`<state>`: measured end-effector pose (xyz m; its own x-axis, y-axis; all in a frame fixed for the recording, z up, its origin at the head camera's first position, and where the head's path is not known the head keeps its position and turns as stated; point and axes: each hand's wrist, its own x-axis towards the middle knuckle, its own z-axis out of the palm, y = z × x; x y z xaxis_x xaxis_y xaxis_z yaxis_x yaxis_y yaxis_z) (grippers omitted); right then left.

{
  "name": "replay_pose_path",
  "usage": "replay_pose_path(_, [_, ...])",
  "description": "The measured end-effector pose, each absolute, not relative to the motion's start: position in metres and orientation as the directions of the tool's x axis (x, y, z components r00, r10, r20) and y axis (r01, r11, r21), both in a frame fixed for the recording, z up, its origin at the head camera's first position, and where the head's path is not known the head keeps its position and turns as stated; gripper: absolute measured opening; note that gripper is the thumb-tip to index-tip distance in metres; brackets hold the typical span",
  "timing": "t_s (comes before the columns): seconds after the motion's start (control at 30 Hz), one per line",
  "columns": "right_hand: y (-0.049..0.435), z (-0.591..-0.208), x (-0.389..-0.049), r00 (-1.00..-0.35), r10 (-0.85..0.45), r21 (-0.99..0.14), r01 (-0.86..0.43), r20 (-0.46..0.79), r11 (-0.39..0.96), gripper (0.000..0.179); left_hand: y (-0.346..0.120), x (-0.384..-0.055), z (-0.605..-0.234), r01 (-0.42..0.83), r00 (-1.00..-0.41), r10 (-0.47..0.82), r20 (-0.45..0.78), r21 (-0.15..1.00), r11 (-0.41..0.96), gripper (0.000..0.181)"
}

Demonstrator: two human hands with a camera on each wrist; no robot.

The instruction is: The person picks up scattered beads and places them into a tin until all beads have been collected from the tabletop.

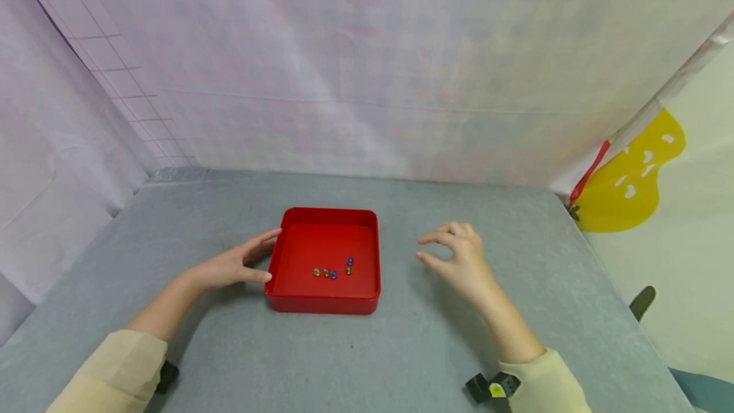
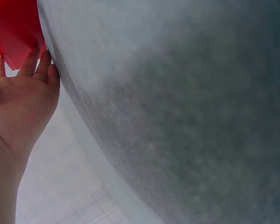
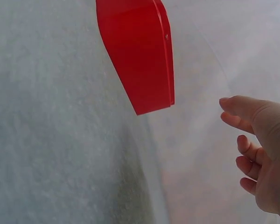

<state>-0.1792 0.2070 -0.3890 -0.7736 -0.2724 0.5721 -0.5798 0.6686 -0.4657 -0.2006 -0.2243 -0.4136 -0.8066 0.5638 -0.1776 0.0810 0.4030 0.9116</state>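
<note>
A square red tray (image 1: 322, 305) with raised walls rests on the grey table. Inside it lie several small shiny round pieces like marbles, some blue (image 1: 350, 261) and some amber (image 1: 317, 272). My left hand (image 1: 232, 264) touches the tray's left side, thumb near the front corner and fingers farther back. In the left wrist view those fingertips reach the red wall (image 2: 16, 32). To the right of the tray, apart from it, my right hand (image 1: 461, 257) is in the air, its thumb and forefinger separated with nothing between them. The right wrist view shows the tray's outer wall (image 3: 140, 60).
The grey tabletop (image 1: 401, 362) extends around the tray. A pale patterned curtain (image 1: 367, 81) hangs behind it, and white cloth (image 1: 51, 164) is at the left. On the right-hand cloth is a yellow shape (image 1: 631, 177). Black devices (image 1: 478, 389) sit at the wrists.
</note>
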Motion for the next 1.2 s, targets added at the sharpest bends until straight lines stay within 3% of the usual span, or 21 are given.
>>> replay_pose_path(1.2, [0.243,-0.386,-0.187,-0.847,-0.146,-0.52,-0.44,0.511,0.732,0.019,-0.225,-0.201,-0.414,0.075,-0.801,0.574,-0.171,0.922,0.379,0.087])
